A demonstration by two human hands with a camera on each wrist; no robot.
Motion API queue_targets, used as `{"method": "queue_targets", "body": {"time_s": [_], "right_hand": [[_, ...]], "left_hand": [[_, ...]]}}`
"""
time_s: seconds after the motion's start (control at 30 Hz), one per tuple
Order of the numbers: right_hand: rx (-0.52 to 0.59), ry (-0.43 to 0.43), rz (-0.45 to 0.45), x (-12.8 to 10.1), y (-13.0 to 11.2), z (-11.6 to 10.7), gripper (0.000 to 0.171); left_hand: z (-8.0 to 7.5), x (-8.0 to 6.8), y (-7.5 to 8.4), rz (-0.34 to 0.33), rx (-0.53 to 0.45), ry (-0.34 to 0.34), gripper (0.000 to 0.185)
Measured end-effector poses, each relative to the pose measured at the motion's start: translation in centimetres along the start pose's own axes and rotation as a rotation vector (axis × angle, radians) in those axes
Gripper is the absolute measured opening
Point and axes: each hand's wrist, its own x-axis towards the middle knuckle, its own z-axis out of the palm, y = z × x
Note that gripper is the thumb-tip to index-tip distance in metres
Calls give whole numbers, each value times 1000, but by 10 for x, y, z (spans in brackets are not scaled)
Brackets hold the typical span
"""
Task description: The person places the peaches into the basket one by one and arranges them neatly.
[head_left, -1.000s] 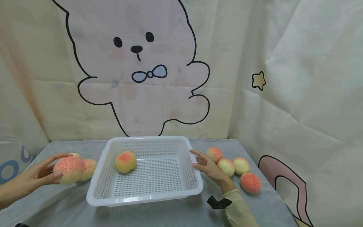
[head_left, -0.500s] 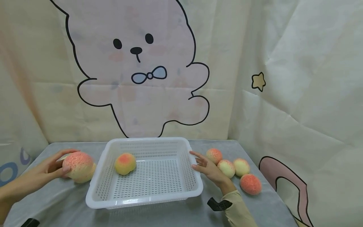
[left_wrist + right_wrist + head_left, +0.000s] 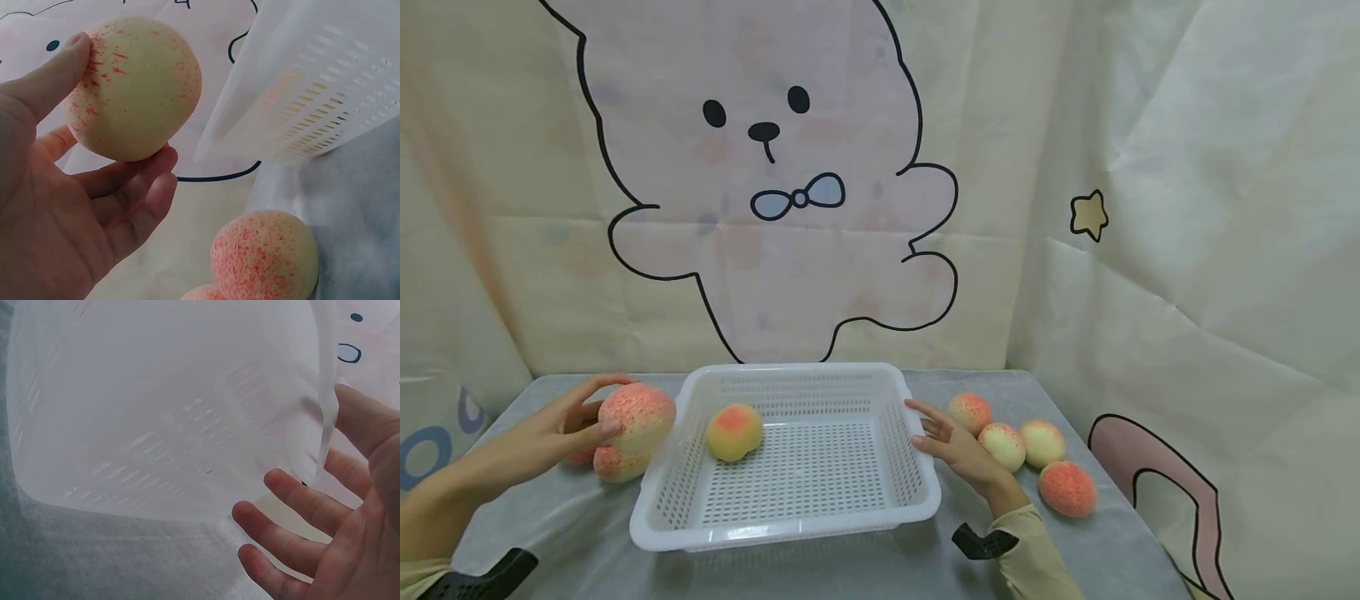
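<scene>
While the left hand (image 3: 553, 433) holds a peach (image 3: 636, 412) clear of the table, thumb on one side and curled fingers (image 3: 134, 187) cupping the other, the fruit hangs just beside the left rim of the white basket (image 3: 790, 529). Below it on the grey table (image 3: 565, 533) lies a second peach (image 3: 613, 462), close against the basket's left wall (the left wrist view shows a further one (image 3: 203, 294) peeping in at the bottom edge). One peach (image 3: 734, 432) sits inside the basket, near its left wall. On the other side, the right hand (image 3: 958, 446) rests against the basket's right rim with fingers (image 3: 300, 500) spread and fairly straight, gripping nothing; the thumb lies along the rim's edge. Four more peaches (image 3: 1025, 454) lie on the table just right of that hand, three in a row and the reddest one (image 3: 1067, 488) nearer the person. Behind the table hangs a cloth backdrop (image 3: 775, 208) printed with a cartoon bear.
</scene>
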Motion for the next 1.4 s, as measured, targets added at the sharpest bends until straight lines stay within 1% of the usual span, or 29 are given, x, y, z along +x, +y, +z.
{"method": "queue_targets", "body": {"time_s": [0.07,0.17,0.23,0.4,0.47,0.63,0.8,1.03,1.1,1.27,1.4], "right_hand": [[4,0,1,0,-1,0,65],[13,-5,-1,0,-2,0,65],[18,-7,-7,0,-3,0,66],[17,-7,-7,-2,-2,0,65],[6,-8,-3,-2,-1,1,65],[-1,1,7,-2,-1,1,65],[2,1,12,-2,-2,1,66],[-1,-7,-6,0,-2,1,65],[2,-13,-14,0,-3,2,66],[22,-33,-21,-2,-3,2,67],[29,-31,-20,-2,-3,0,67]], "left_hand": [[0,4,3,-18,-19,0,58],[2,9,8,-4,-52,-7,59],[3,13,12,19,-44,0,58],[11,23,18,117,-16,18,56],[13,25,21,130,-16,21,55],[17,29,26,127,11,28,54],[20,35,30,134,-13,-3,53],[24,38,37,116,-29,-29,55],[26,40,38,99,-32,-39,54],[34,47,39,86,-39,-75,54],[40,53,42,100,-20,-90,56]]}}
